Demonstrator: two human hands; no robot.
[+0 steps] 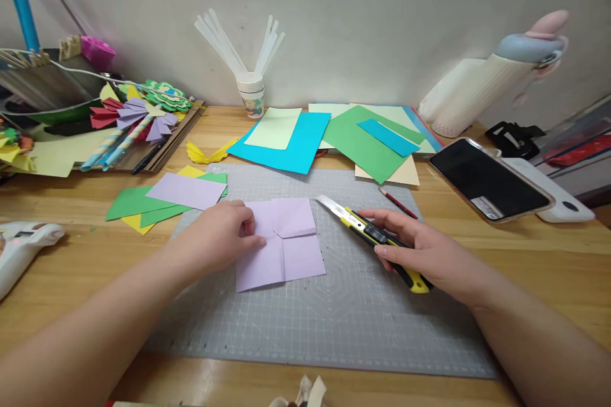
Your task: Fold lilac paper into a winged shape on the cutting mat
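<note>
A square of purple paper [300,257], with creases or slits meeting near its middle, lies on the grey cutting mat [382,337]. My left hand [222,235] is at its left side, thumb and curled fingers closed on the paper. In my right hand [415,245] is a yellow-and-black utility knife [360,229], its blade out and pointing up and left, just right of the paper. Behind my left hand, a purple paper strip [186,191] rests over green paper pieces [126,203] and yellow ones.
Blue paper [305,146] and green paper [367,146] lie behind the mat, near a pencil [398,203]. A phone [491,178] sits at right, below a tilted bottle [491,86]. Straws stand in paper cups [251,98]. At left are a glue gun [23,248] and paper flowers [143,117].
</note>
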